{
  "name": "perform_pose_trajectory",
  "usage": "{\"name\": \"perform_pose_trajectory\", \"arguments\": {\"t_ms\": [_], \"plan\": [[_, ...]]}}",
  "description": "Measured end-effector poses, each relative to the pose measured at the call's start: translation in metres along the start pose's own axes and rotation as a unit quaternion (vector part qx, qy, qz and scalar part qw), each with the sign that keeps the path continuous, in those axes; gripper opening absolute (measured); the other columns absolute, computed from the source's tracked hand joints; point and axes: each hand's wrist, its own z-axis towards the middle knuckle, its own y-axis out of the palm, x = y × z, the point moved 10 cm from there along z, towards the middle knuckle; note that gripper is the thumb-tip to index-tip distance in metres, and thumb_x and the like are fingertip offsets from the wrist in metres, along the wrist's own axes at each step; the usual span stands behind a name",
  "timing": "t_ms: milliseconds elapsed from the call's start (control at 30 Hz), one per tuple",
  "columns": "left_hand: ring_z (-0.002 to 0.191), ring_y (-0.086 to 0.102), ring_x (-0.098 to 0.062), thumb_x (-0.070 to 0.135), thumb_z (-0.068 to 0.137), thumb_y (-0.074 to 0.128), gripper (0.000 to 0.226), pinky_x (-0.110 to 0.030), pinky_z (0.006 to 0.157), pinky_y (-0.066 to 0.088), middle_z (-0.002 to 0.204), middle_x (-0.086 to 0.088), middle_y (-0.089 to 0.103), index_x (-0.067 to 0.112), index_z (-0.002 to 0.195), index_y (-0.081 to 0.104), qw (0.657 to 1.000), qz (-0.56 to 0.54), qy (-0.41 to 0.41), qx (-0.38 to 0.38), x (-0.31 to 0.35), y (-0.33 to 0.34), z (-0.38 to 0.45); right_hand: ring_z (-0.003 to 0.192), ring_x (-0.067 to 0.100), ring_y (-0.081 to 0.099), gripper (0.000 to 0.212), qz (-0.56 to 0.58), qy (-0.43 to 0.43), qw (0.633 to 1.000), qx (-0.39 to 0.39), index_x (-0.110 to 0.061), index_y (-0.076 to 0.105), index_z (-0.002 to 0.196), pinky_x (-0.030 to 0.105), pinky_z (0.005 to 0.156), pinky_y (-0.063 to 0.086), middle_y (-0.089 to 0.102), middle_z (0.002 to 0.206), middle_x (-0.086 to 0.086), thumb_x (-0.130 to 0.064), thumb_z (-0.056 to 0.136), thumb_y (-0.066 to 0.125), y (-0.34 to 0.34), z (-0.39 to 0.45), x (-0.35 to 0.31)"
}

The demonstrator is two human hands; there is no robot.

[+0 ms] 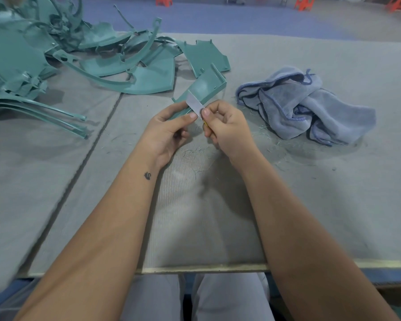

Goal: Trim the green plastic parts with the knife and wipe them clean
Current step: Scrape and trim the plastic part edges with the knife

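My left hand (169, 128) grips the near end of a green plastic part (205, 86), a flat panel with raised ribs that slants away to the upper right. My right hand (225, 126) holds a knife; its thumb and forefinger pinch the grey blade (193, 104), and a bit of yellow handle shows under the fingers. The blade lies against the near edge of the part, between my two thumbs. A crumpled grey-blue cloth (308, 105) lies on the table to the right of my hands.
A heap of green plastic parts (83, 54) covers the far left of the grey padded table (218, 205). Several long curved green strips (44, 112) lie at the left. Thin plastic shavings (195, 151) are scattered near my hands. Orange stools stand on the floor beyond.
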Motion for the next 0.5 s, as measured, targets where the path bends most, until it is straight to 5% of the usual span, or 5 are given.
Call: {"name": "perform_pose_trajectory", "arguments": {"t_ms": [200, 500], "plan": [[0.047, 0.038, -0.005, 0.007, 0.071, 0.076, 0.031, -0.015, 0.048, 0.036, 0.060, 0.009, 0.057, 0.020, 0.099, 0.073, 1.000, 0.014, 0.004, -0.002, -0.002, 0.000, 0.003, 0.045, 0.005, 0.037, 0.024, 0.006, -0.027, 0.997, 0.071, -0.015, 0.052, 0.073, 0.025, 0.049, 0.032, 0.045, 0.053, 0.000, -0.008, 0.096, 0.053, -0.008, -0.002, -0.007], [0.049, 0.038, -0.003, 0.001, 0.079, 0.072, 0.028, -0.013, 0.047, 0.036, 0.065, 0.011, 0.063, 0.019, 0.101, 0.072, 1.000, -0.003, 0.005, 0.011, -0.003, -0.003, 0.002, 0.047, 0.006, 0.034, 0.026, 0.055, -0.029, 0.985, 0.160, -0.016, 0.051, 0.074, 0.017, 0.047, 0.031, 0.042, 0.054, 0.001, -0.010, 0.099, 0.049, -0.032, -0.006, -0.009]]}}
